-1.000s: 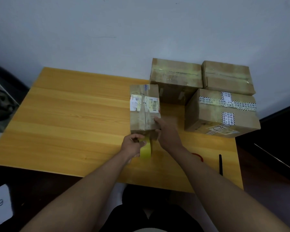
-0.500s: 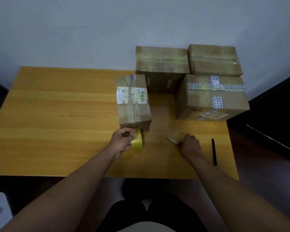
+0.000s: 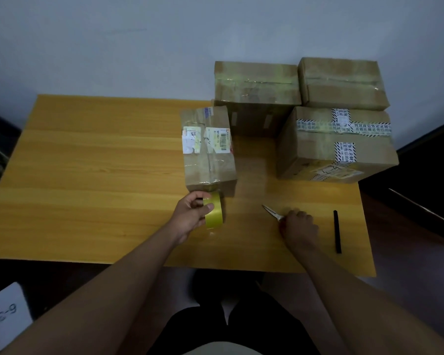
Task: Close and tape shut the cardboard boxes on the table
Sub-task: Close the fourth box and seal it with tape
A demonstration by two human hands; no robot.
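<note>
- A white card (image 3: 7, 312) marked "6-3" lies at the lower left, below the desk (image 3: 87, 162) edge.
- The desk is wooden with a yellow-orange grain; a pale wall stands behind it.
- The left hand (image 3: 190, 216) grips a roll of yellow tape (image 3: 214, 210) standing on edge on the desk, thumb across its outer face, fingers curled through the core.
- The roll sits just before the near end of the narrow cardboard box (image 3: 208, 149). This box is closed, covered in clear tape, with white shipping labels across its top; a strip of tape runs down its near face toward the roll.
- The right hand (image 3: 299, 226) is curled around the handles of scissors (image 3: 272, 212), whose metal blades point up and left, resting on the desk.
- Three larger closed boxes stand at the far right: a rear-left box (image 3: 256, 85), a rear-right box (image 3: 341, 83), and a front box (image 3: 336, 144) bearing black-and-white printed tape.
- A black pen (image 3: 337, 231) lies near the desk's right edge.
</note>
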